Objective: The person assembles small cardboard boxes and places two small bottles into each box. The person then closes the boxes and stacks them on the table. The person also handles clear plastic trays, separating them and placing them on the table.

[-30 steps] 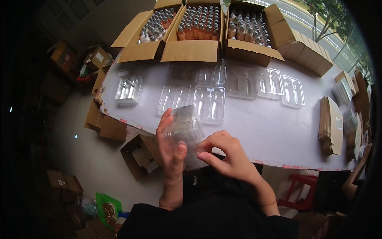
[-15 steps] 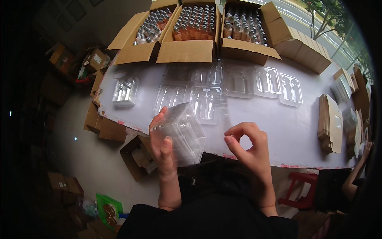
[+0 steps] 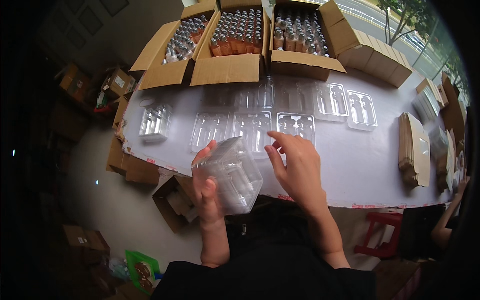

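Observation:
My left hand (image 3: 206,182) is wrapped round a stack of clear plastic blister trays (image 3: 232,177), holding it tilted just off the table's near edge. To the right of the stack, my right hand (image 3: 297,162) has its thumb and fingers apart, with nothing visible between them. Just beyond its fingers lies a single clear tray (image 3: 296,119) with two bottle-shaped hollows, partly hidden by the hand. More such trays lie in rows on the white table, among them one (image 3: 209,131) to the left and one (image 3: 361,110) at the right end.
Three open cartons of capped bottles (image 3: 237,37) line the table's far side. A small stack of trays (image 3: 155,122) stands at the left. Folded brown boxes (image 3: 414,150) stand at the right. A red stool (image 3: 377,235) and another person's arm (image 3: 450,215) are at lower right.
My right hand has moved left and forward, and its thumb and fingers have come apart. A clear tray now lies beyond it. My left hand still grips the stack.

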Demonstrator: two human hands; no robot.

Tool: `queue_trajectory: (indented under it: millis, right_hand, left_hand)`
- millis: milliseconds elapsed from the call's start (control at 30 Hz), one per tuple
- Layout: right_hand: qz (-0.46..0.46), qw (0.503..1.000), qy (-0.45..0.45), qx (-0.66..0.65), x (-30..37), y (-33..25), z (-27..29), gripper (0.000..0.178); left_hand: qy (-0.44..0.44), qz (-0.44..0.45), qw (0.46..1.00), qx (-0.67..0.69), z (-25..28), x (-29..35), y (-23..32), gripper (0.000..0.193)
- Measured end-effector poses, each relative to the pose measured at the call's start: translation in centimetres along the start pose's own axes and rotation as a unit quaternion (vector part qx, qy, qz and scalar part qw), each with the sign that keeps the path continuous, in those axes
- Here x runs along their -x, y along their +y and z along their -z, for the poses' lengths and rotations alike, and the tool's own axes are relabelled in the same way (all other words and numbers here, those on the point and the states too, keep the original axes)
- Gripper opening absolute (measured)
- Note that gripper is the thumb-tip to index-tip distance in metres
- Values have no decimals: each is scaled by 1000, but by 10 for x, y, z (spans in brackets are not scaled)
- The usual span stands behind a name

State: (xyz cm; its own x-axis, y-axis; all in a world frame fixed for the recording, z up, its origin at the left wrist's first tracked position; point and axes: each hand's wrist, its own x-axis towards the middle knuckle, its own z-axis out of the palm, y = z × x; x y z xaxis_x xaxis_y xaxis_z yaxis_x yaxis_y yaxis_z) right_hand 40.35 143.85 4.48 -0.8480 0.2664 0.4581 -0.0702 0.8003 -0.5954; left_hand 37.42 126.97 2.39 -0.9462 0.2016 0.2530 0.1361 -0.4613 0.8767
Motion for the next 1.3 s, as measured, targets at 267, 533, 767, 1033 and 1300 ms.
queue_trajectory:
  millis: [267,533,767,1033,1300]
  right_hand:
    - [50,960,-144,-233,30,-26,27,15]
    - [-19,973,-48,-224,31,-10,57,10]
    - [-117,970,37,208,29,34,76,10]
    - [-86,971,82,206,10,54,43,26]
    - [60,972,-159,-162,35,-19,52,25]
  left_hand:
    - [-23,-4,1000,-16,-12,1,-9,68]
    - [-7,-15,999,-31,-12,0,-6,67]
    - [-13,-4,1000,14,-9,1,-9,67]
    - [-53,28,997,38,-20,2,-9,68]
    - [-62,36,997,3,-31,7,-12,69]
